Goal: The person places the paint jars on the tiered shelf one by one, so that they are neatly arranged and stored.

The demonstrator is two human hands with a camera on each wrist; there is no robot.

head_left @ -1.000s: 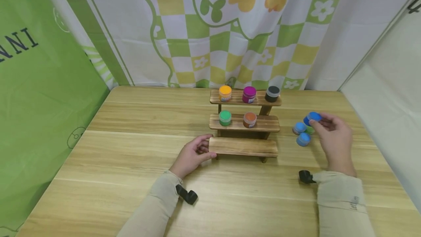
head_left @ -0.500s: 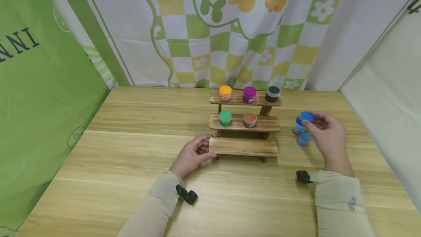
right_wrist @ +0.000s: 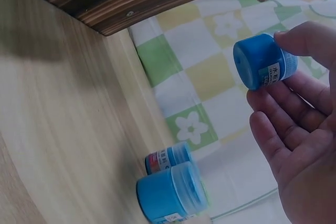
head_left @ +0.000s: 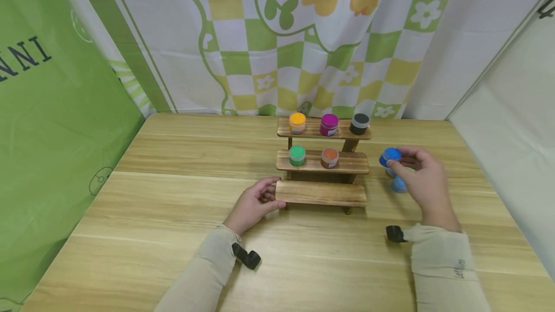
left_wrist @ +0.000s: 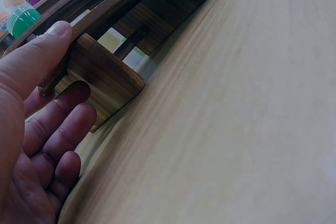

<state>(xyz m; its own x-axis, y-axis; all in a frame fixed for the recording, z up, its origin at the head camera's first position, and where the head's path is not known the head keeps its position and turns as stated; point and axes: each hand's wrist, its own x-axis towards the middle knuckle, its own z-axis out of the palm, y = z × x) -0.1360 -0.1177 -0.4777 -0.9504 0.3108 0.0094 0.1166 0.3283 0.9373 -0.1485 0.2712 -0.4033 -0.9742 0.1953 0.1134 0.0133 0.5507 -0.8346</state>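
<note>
My right hand (head_left: 424,184) pinches a blue paint jar (head_left: 389,156) between thumb and fingers, raised above the table to the right of the three-tier wooden stand (head_left: 321,192). The right wrist view shows this jar (right_wrist: 257,62) tipped, its label partly visible. With thumb and forefinger, my left hand (head_left: 256,204) grips the left end of the stand's lowest tier; its other fingers curl loosely beside the leg (left_wrist: 105,80). Green (head_left: 297,156) and brown (head_left: 329,158) jars sit on the middle tier. Orange (head_left: 297,123), purple (head_left: 329,124) and black (head_left: 360,124) jars line the top one.
Below the right hand, a light blue jar (head_left: 398,185) stands on the table, with another blue jar (right_wrist: 168,158) close behind it. A green one there is mostly hidden by the hand. A checked curtain (head_left: 303,76) hangs behind the table's back edge.
My right hand has carried the blue paint jar leftward, towards the stand, passing over the jars on the table. My left hand and the stand have stayed in place.
</note>
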